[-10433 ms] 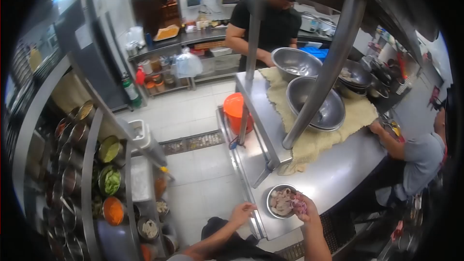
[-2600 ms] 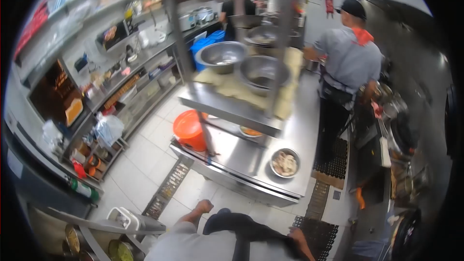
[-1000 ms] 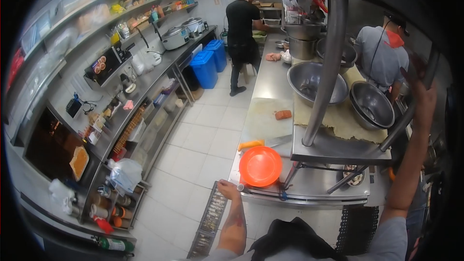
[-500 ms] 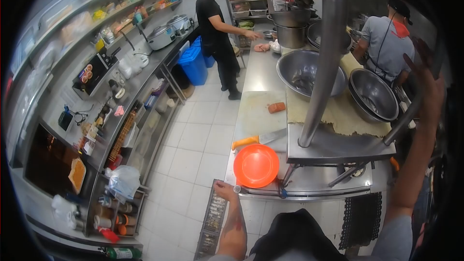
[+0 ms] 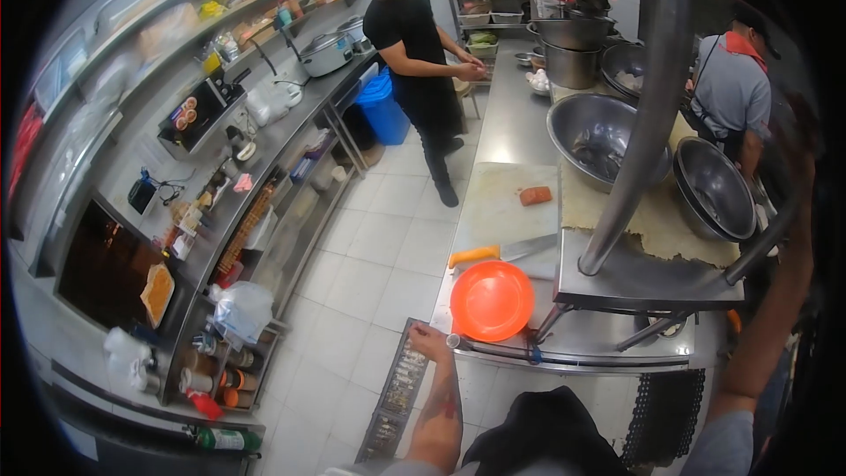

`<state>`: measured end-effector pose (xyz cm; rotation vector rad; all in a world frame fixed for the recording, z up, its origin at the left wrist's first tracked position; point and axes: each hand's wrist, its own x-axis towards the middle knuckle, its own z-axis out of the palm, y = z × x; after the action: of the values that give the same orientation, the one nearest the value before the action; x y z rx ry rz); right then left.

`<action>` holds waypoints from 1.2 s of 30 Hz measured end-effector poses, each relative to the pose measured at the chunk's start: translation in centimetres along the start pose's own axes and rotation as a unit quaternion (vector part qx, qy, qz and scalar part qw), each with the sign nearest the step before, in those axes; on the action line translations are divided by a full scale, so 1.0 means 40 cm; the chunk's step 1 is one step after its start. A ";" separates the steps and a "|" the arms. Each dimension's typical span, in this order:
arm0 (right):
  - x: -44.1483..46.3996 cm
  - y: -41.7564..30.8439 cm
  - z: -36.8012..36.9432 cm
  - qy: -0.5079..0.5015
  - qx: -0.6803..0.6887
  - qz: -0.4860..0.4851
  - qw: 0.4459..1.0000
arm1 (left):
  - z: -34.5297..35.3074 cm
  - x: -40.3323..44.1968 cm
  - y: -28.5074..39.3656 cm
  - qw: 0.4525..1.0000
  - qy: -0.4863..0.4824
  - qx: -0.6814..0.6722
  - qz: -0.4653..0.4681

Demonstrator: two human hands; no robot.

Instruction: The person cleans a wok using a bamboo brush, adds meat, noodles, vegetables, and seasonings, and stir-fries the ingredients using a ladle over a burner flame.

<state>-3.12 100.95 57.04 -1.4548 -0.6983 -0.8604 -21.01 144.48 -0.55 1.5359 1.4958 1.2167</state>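
An orange bowl (image 5: 492,301) sits on the counter (image 5: 511,128), just ahead and right of the nearer left hand (image 5: 429,343), loosely curled and seemingly empty; the right hand (image 5: 798,145) is raised in shadow, its grip unclear.

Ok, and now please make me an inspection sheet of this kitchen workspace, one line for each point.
Surface: steel table, pale cutting board on it
Things near the hands: orange-red tub nearest the left hand; knife beyond it, lying flat
Clutter: metal bowls on a beige cloth on the raised shelf
Hands: left, nothing seen in it; right raised near the shelf frame, too dim to tell its grip
Cables: dark cord on the left wall
Surroundings: person in black left of the table, person in grey to the right; black floor mat
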 end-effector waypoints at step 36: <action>0.003 0.021 -0.043 -0.019 0.048 -0.011 0.999 | -0.003 0.002 -0.020 0.999 -0.017 0.027 0.011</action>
<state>-2.51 99.17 56.63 -1.3827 -0.7762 -0.8069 -21.40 144.62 -1.25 1.6048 1.5048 1.1667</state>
